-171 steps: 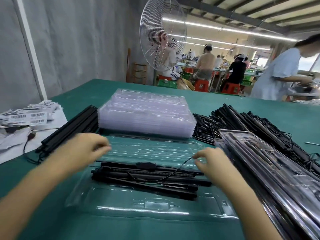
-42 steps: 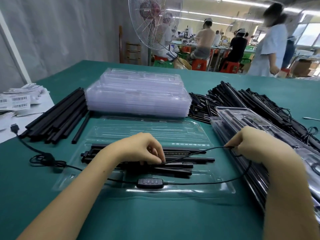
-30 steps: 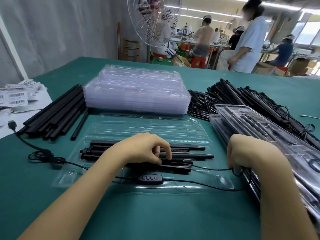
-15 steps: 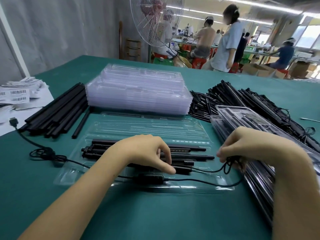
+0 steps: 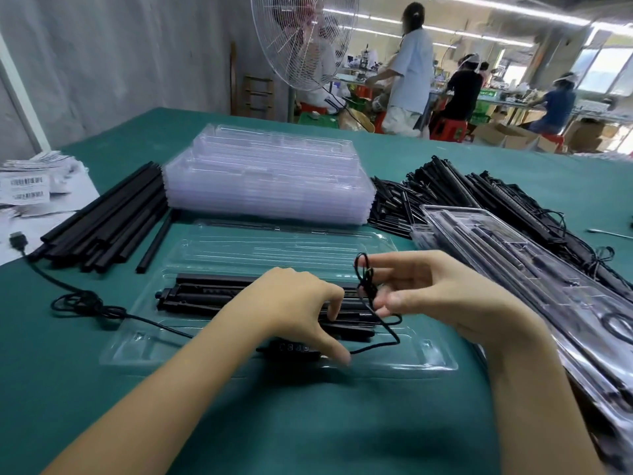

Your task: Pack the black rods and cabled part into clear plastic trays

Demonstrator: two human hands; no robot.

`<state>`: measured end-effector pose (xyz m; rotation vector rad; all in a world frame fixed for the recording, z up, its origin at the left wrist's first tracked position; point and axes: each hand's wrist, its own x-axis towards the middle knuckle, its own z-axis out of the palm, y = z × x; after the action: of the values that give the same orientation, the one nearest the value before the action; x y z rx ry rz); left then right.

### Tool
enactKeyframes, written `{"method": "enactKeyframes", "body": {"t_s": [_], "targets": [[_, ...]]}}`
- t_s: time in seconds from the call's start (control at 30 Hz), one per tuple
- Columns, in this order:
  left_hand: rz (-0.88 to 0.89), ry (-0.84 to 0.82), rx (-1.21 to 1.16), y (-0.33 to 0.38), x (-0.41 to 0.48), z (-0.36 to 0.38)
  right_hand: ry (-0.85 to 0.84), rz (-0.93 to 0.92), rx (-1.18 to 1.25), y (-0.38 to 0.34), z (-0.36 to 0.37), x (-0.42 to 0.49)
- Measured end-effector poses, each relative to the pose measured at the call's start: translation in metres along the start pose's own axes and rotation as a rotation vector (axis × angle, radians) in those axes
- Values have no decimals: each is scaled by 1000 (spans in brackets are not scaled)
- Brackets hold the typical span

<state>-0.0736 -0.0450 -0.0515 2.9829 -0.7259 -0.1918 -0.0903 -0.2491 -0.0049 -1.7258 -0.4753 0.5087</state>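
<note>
1. Now, the open clear tray (image 5: pixel 428 358) lies on the green worktop (image 5: pixel 308 423) near its front edge. It is a thin, glossy plastic shell with long moulded grooves, and its other half lies flat behind it.
2. Slim, matte black rods (image 5: pixel 205 293) lie side by side in the tray's middle grooves, running left to right.
3. The left hand (image 5: pixel 294 303) arches over those rods with bent fingertips pressing down on them. It grips nothing, and its thumb stretches forward to the thin line beside the inline controller (image 5: pixel 291 347), an oblong black block with tiny buttons in the tray's front channel.
4. The right hand (image 5: pixel 438 296) hovers over the tray's right end and pinches the cable (image 5: pixel 365 284), which is wound into a small coil at the index finger.
5. Leftward, the cable crosses the tray's rim, bunches into a loose tangle and ends in a flat USB plug (image 5: pixel 17 240) at the left edge.
6. Behind the tray sits a stack of empty clear trays (image 5: pixel 267 180), and to its left lie loose square-edged rods (image 5: pixel 102 217).
7. A heap of black cabled parts (image 5: pixel 479 190) sits toward the far right, and filled trays (image 5: pixel 513 269) line the right edge.
8. Barcode labels (image 5: pixel 27 186) lie at the left edge, and a wire-cage fan (image 5: pixel 305 39) stands beyond the far edge.
</note>
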Motion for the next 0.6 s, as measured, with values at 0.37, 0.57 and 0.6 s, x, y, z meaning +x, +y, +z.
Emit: {"method": "enactKeyframes", "body": {"t_s": [0.37,0.57,0.6], "targets": [[-7,57,79,6,1,2,415,-207,-518,14,30,-7],[-7,74,85,5,1,4,526,-147,-365,22,23,0],[-10,74,89,5,1,5,524,-119,-301,24,24,2]]}}
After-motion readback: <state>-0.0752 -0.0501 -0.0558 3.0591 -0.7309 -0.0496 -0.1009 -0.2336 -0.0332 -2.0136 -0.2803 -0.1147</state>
